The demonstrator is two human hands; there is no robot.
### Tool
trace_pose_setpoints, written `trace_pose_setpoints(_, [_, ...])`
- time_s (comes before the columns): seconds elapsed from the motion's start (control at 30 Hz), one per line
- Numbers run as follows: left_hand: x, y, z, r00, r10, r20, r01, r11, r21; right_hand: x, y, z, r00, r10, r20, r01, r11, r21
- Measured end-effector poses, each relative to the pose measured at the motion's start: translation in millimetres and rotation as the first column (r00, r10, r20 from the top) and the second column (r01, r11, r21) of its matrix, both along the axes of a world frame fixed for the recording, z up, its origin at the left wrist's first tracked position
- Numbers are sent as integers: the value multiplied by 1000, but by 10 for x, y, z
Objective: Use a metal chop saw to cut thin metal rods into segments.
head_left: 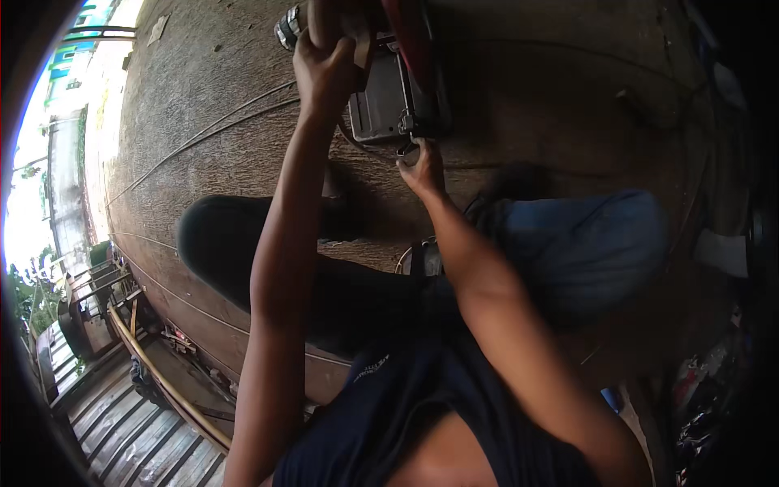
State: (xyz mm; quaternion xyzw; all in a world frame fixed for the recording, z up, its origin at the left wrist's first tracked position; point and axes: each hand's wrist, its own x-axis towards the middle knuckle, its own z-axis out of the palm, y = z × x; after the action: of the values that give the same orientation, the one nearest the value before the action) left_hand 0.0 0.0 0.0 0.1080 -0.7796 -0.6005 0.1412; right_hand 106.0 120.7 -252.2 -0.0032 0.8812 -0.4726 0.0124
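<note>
Left hand point(324, 69) at 12 o'clock closes its grip around the grey boxy metal machine housing point(381, 101), steadying it. Right hand point(422, 166) pinches a small fitting beneath.

Grey metal box point(381, 101): rectangular, flat face up, lying on the brown floor point(203, 97) beneath a red part point(410, 32); one corner gripped, lower edge touched.
</note>
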Motion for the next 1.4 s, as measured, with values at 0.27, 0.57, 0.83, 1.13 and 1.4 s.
trace_pose_setpoints(0.27, [-7,-175,-79,999,50,-8,-51,995,-89,92,-175,185,962,-269,52,272,960,-65])
trace_pose_setpoints(0.57, [-134,91,-150,999,16,-29,-16,999,-33,-217,202,-973,636,-626,451,771,534,-347])
trace_pose_setpoints(0.83, [33,-51,-9,988,82,128,-73,994,-76,77,-151,-113,957,-225,-182,203,971,-129])
trace_pose_setpoints(1.13, [-33,-111,-143,997,36,63,-28,993,-112,70,-277,-626,792,-603,97,602,798,40])
trace_pose_setpoints(1.4, [27,-250,-144,996,88,11,-84,980,-183,16,-293,107,954,-244,175,247,969,4])
